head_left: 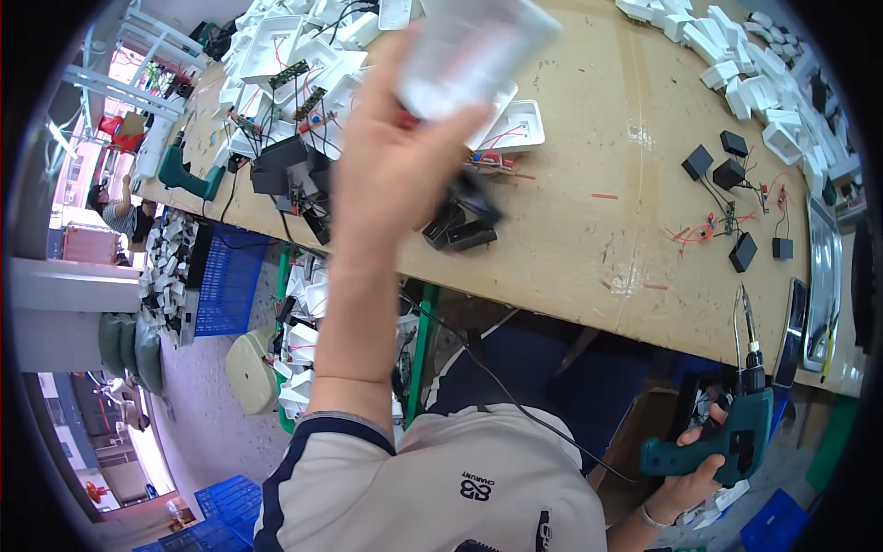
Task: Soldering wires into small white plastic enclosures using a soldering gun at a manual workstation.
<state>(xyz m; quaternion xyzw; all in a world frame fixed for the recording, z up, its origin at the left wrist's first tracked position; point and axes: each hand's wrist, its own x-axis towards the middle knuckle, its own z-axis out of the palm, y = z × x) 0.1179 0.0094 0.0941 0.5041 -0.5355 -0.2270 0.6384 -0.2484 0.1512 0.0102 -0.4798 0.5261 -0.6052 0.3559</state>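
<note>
My left hand is raised over the table, its fingers round a white plastic case smeared by motion. A bit of red shows between hand and case. Down at the lower right, my right hand grips a green soldering gun with its thin metal tip pointing up past the table edge. Below my left hand lie black plastic boxes, partly blurred. Beside it are a white open shell with red wires and circuit boards with black leads.
Small black boxes wired to boards lie on the tabletop at right. White cases are heaped at far right, near a metal tray. A second green tool rests at far left. A black cable crosses my front.
</note>
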